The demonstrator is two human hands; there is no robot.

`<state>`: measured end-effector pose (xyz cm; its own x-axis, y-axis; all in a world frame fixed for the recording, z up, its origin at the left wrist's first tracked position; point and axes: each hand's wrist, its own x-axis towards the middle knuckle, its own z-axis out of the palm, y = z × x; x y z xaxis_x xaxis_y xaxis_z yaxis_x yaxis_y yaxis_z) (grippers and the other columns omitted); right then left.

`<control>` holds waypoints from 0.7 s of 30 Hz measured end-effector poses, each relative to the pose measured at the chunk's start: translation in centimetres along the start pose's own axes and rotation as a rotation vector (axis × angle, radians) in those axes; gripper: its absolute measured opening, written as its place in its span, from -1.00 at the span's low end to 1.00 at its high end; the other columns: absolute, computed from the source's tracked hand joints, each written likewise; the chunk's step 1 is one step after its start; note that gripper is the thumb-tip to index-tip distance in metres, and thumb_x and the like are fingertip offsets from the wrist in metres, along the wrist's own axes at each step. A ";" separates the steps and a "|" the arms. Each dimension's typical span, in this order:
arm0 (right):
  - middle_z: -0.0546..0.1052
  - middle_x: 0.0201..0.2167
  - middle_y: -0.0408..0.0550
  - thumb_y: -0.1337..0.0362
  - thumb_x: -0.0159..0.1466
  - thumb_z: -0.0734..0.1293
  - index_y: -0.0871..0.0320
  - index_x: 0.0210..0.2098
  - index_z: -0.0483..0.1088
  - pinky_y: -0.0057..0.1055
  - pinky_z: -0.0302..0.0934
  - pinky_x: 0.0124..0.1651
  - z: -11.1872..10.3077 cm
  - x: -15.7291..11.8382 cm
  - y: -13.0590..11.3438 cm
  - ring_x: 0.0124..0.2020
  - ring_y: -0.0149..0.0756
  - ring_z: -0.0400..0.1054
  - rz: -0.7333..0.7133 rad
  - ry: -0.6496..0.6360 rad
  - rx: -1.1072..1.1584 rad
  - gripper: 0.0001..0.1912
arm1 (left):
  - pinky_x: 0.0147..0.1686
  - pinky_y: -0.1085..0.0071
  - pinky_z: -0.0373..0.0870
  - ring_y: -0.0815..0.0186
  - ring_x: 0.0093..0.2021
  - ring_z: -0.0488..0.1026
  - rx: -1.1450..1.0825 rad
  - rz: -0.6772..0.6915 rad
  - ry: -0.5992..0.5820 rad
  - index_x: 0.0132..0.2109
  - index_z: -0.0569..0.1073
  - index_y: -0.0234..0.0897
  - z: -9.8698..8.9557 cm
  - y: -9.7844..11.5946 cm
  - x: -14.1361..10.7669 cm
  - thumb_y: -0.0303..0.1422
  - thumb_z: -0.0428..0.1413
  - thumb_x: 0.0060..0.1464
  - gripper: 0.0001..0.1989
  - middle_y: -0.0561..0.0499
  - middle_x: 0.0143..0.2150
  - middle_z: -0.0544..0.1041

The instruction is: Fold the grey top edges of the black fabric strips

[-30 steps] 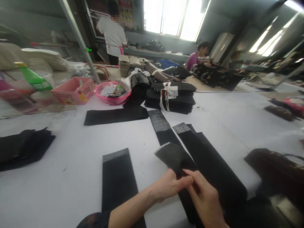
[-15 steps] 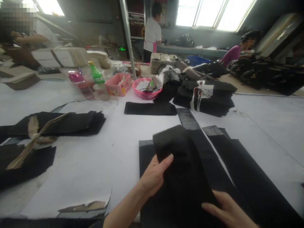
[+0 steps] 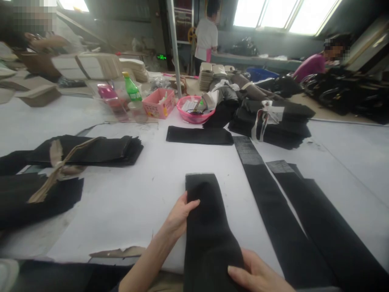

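Black bundle [image 3: 91, 152]: layered, crossed by a tan tie [image 3: 67, 161]; lay on the white tabletop [image 3: 142, 211], left of the pink basin [image 3: 194, 119] and nearer the wearer.
Green bottle [image 3: 133, 90]: yellow cap; stood left of the basin, past the pink box.
Pink box [image 3: 156, 108]: just left of the basin; small contents unclear.
Left hand [image 3: 178, 213]: on the wearer's side of the basin; thumb over the held strip's face, other fingers tucked behind its left edge, pinching it.
Short black piece [image 3: 199, 136]: lay flat just on the wearer's side of the basin.
Held strip [image 3: 206, 227]: black, flexible; between both hands, nearer the wearer than the basin, far end apart from it.
Right hand [image 3: 257, 271]: right of the basin, closest to the wearer; gripped the strip's right edge, thumb on top, other fingers mostly hidden.
Black stack [image 3: 282, 132]: white tie; right of the basin.
Long black strips [image 3: 270, 202]: slanted, side by side, right of the basin; greyish far ends.
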<state>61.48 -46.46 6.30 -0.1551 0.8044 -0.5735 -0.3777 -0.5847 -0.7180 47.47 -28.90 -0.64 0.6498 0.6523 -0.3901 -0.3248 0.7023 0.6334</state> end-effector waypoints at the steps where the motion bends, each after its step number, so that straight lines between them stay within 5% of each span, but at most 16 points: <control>1: 0.54 -0.16 0.02 -0.01 0.14 0.41 0.16 -0.06 0.45 -0.23 0.26 0.03 -0.6 0.7 0.4 -0.10 -0.10 0.42 -0.021 -0.001 0.004 -0.52 | 0.03 0.21 0.39 0.13 -0.06 0.52 -0.012 -0.005 0.018 0.12 0.37 -0.32 -0.5 -0.8 -0.4 -0.46 0.25 -0.03 -0.47 -0.18 0.01 0.54; 5: 0.53 -0.26 0.01 -0.04 0.17 0.36 0.16 -0.02 0.40 -0.23 0.32 -0.11 -4.1 3.6 0.7 -0.21 -0.14 0.44 -0.096 0.195 -0.140 -0.49 | 0.08 0.21 0.34 0.12 -0.01 0.50 -0.066 -0.008 0.049 0.12 0.38 -0.29 -1.1 -2.6 -1.4 -0.47 0.26 -0.06 -0.45 -0.15 0.03 0.53; 9: 0.47 -0.11 0.06 0.01 0.13 0.41 0.16 0.04 0.36 -0.29 0.35 -0.20 -6.6 6.9 -0.8 -0.20 -0.19 0.41 -0.255 0.390 -0.434 -0.44 | 0.07 0.21 0.35 0.11 0.00 0.49 -0.071 -0.031 0.045 0.12 0.39 -0.26 -0.8 -2.6 -1.5 -0.45 0.27 -0.07 -0.44 -0.14 0.03 0.53; 15: 0.51 -0.37 -0.09 -0.02 0.20 0.35 0.19 -0.24 0.46 -0.42 0.29 -0.36 -5.8 10.9 -2.9 -0.36 -0.30 0.38 -0.323 0.251 -0.364 -0.62 | 0.05 0.20 0.35 0.08 -0.02 0.50 -0.003 -0.057 0.021 0.06 0.43 -0.30 -0.8 -2.0 -1.4 -0.39 0.29 -0.08 -0.49 -0.17 0.01 0.54; 21: 0.55 -0.30 -0.08 0.05 0.17 0.40 0.16 -0.27 0.47 -0.30 0.29 -0.10 -5.2 12.5 -3.2 -0.23 -0.22 0.41 -0.496 0.324 -0.111 -0.70 | 0.11 0.22 0.30 0.10 0.07 0.43 0.095 -0.068 -0.039 0.07 0.42 -0.29 0.2 -2.2 -2.5 -0.40 0.25 -0.01 -0.54 -0.16 0.08 0.49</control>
<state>65.46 -35.10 -0.62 0.3077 0.9213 -0.2379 -0.2338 -0.1691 -0.9575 46.65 -32.16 -0.93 0.6953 0.5908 -0.4093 -0.2133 0.7134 0.6675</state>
